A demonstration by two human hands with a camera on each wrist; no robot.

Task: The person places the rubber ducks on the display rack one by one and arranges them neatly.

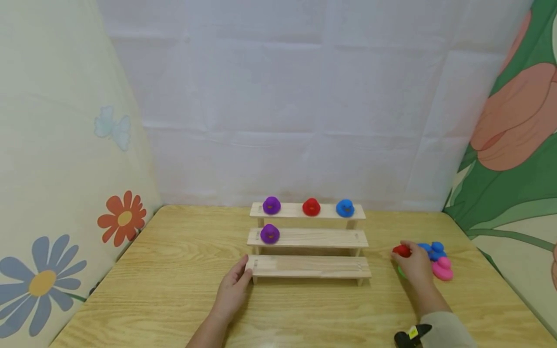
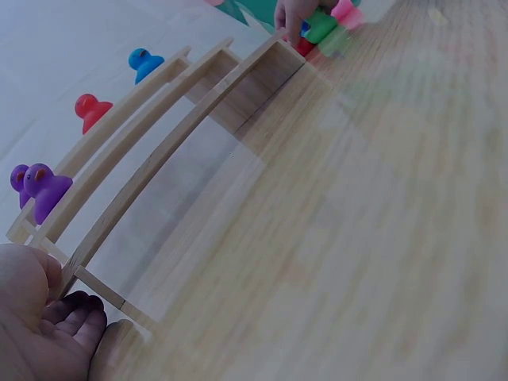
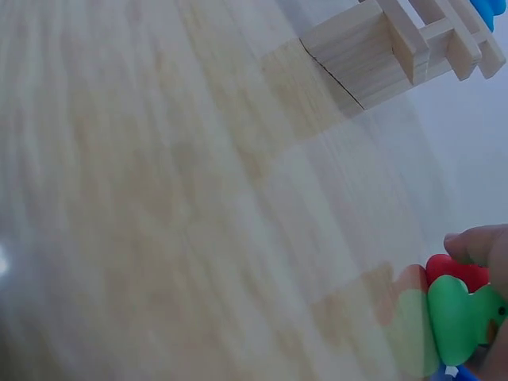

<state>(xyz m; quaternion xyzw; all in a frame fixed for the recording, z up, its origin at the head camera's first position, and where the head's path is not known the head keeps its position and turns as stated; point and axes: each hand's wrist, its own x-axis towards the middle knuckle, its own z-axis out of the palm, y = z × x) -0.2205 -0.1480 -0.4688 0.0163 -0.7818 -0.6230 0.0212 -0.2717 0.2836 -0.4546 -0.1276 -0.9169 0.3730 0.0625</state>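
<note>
A three-step wooden shelf (image 1: 309, 266) stands on the table. My left hand (image 1: 230, 292) holds the left end of its lowest step, thumb at the top edge and fingers curled below. Purple (image 1: 271, 205), red (image 1: 311, 207) and blue (image 1: 345, 208) rubber ducks sit along the top step. Another purple rubber duck (image 1: 270, 234) is at the left of the middle step. Right of the shelf, my right hand (image 1: 417, 267) pinches a red rubber duck (image 1: 401, 251) beside the other ducks. A green rubber duck (image 3: 454, 321) lies close by it, mostly hidden by the hand in the head view.
Blue ducks (image 1: 437, 252) and a pink duck (image 1: 443, 268) lie in a group at my right hand. A white cloth (image 1: 296, 106) hangs behind the table (image 1: 174, 270), with flower-printed cloths at both sides. A black strap device (image 1: 411, 336) is at my right sleeve.
</note>
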